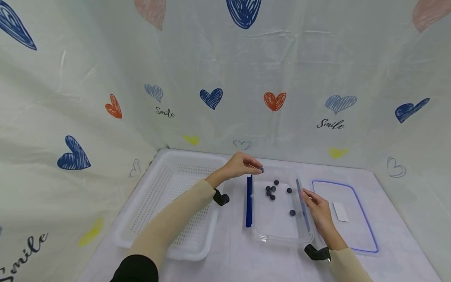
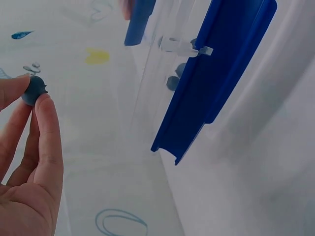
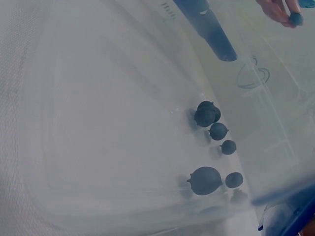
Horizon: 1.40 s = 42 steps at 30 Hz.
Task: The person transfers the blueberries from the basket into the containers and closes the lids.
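A blueberry [image 2: 33, 91] is pinched between the thumb and fingertips of my left hand [image 1: 240, 165], above the far left edge of a clear plastic box [image 1: 275, 237]. Several dark blueberries [image 1: 292, 212] lie scattered on the box's floor, some bunched together; the right wrist view shows blueberries [image 3: 205, 181] through the clear plastic. My right hand [image 1: 321, 212] grips the box's right side by the blue latch flap [image 1: 302, 203]. Another blue latch flap [image 1: 249, 201] hangs folded out along the left side.
To the left stands a white perforated basket [image 1: 119, 235], partly under my left forearm. A clear lid with a blue seal [image 1: 364, 213] lies to the right, with a white rectangular piece [image 1: 340, 212] on it. Heart-printed sheeting [image 1: 246, 70] hangs behind the table.
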Each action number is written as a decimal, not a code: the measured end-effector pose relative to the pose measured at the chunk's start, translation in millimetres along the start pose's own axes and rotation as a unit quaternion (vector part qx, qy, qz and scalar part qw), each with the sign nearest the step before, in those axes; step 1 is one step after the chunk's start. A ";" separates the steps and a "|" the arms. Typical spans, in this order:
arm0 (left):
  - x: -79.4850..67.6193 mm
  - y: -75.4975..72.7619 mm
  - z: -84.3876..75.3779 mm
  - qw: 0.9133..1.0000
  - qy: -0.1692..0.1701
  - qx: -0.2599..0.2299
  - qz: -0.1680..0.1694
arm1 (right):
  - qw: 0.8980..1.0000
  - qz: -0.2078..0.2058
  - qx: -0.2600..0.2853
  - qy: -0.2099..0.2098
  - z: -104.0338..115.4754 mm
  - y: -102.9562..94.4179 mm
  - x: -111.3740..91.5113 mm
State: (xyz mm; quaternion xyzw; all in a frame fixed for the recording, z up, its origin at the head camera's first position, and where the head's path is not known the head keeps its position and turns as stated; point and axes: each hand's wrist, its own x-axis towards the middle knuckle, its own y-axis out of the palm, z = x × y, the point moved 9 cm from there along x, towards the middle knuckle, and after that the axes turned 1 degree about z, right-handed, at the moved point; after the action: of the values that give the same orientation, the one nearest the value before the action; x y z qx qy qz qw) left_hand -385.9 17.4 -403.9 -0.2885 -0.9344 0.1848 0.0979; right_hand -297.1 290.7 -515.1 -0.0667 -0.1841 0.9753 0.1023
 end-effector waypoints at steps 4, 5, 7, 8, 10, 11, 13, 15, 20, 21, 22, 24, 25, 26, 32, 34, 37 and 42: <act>1.0 3.8 -1.8 1.000 0.001 0.005 0.006 | 1.000 -0.002 -0.001 -0.001 0.1 -0.9 0.4; 1.3 4.6 -2.2 1.000 0.001 0.007 0.007 | 1.000 -0.003 -0.001 -0.001 0.1 -1.0 0.5; 2.5 6.1 -1.8 1.000 0.003 0.008 0.009 | 1.000 -0.002 -0.007 0.001 0.0 -0.8 0.5; 3.1 6.8 -1.2 1.000 0.003 0.008 0.010 | 1.000 -0.001 -0.008 0.001 -0.1 -0.5 0.4; 3.9 7.9 0.3 1.000 0.002 0.008 0.012 | 1.000 0.001 -0.011 0.003 -0.4 0.2 0.3; 4.4 8.3 1.3 1.000 0.001 0.009 0.013 | 1.000 0.002 -0.012 0.004 -0.6 0.5 0.2; 5.0 8.9 2.8 1.000 0.001 0.010 0.014 | 1.000 0.004 -0.014 0.007 -1.1 1.1 0.0; 5.1 9.4 3.8 1.000 0.000 0.011 0.015 | 1.000 0.003 -0.014 0.008 -1.5 1.1 0.0; 4.6 11.2 5.5 1.000 -0.004 0.020 0.021 | 1.000 -0.003 -0.009 0.002 0.0 0.0 0.5; 4.4 11.7 6.1 1.000 -0.006 0.022 0.022 | 1.000 -0.001 -0.009 0.000 0.5 0.1 0.3; 4.1 12.0 6.4 0.999 -0.007 0.021 0.023 | 1.000 -0.002 -0.009 -0.001 1.0 0.0 0.3; 3.9 12.7 7.8 0.999 -0.010 0.022 0.023 | 1.000 -0.001 -0.006 -0.006 1.7 0.2 0.2; 3.7 12.8 8.3 0.999 -0.011 0.023 0.023 | 1.000 -0.001 -0.007 -0.008 1.7 0.3 0.2; 3.5 12.9 8.8 0.999 -0.011 0.022 0.023 | 1.000 0.000 -0.006 -0.008 1.5 0.5 0.1; 1.3 8.1 8.5 0.999 -0.010 0.035 0.019 | 1.000 -0.001 -0.001 -0.010 1.3 1.0 0.7; 0.2 4.7 8.3 0.999 -0.010 0.037 0.014 | 1.000 -0.003 -0.002 -0.011 1.4 1.0 1.0; -1.3 -0.4 8.5 0.999 -0.010 0.038 0.007 | 1.000 -0.004 -0.005 -0.008 1.3 1.1 1.1; -4.5 -9.6 8.7 0.999 -0.014 0.035 -0.003 | 1.000 0.004 -0.010 0.001 0.1 1.6 0.2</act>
State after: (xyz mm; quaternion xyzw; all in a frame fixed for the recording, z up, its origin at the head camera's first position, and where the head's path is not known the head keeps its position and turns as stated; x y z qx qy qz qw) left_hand -389.6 5.0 -408.3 -0.2799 -0.9293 0.2212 0.0957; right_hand -297.6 289.2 -515.6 -0.0696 -0.1938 0.9737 0.0979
